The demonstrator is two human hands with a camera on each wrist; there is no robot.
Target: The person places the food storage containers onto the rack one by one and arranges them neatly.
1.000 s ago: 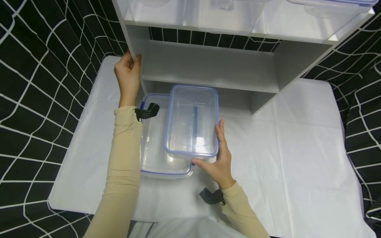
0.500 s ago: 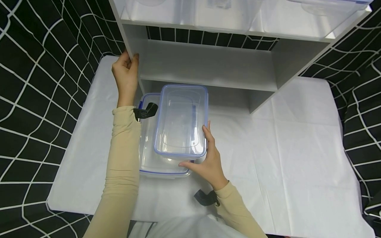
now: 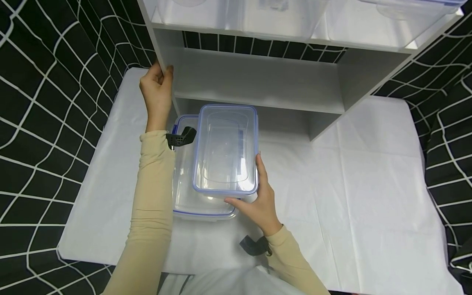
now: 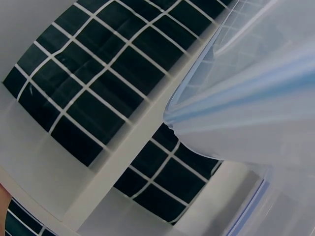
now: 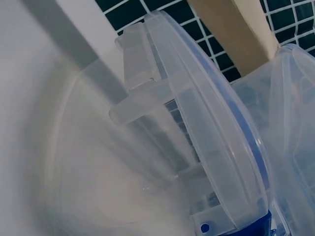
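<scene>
At the left side of the shelf unit, my left hand [image 3: 156,92] grips the front edge of its side panel [image 3: 166,47], thumb on the inner face. My right hand [image 3: 261,205] holds a clear food storage container [image 3: 223,147] with a blue-rimmed lid by its lower right corner, fingers along the side, thumb at the front. A larger clear container [image 3: 185,176], also blue-rimmed, lies partly under it on the white cloth. The left wrist view shows the container [image 4: 256,93] close up at right. Its side [image 5: 206,113] fills much of the right wrist view.
A white shelf board [image 3: 258,82] crosses just behind the containers. More clear containers [image 3: 280,20] stand on the upper shelf. Black cloth with a white grid [image 3: 44,123] hangs around the white-covered table [image 3: 372,196].
The smaller container and my right hand have shifted a little left, further over the larger container; in the last half second only the right fingers shifted slightly. My left hand stays on the panel.
</scene>
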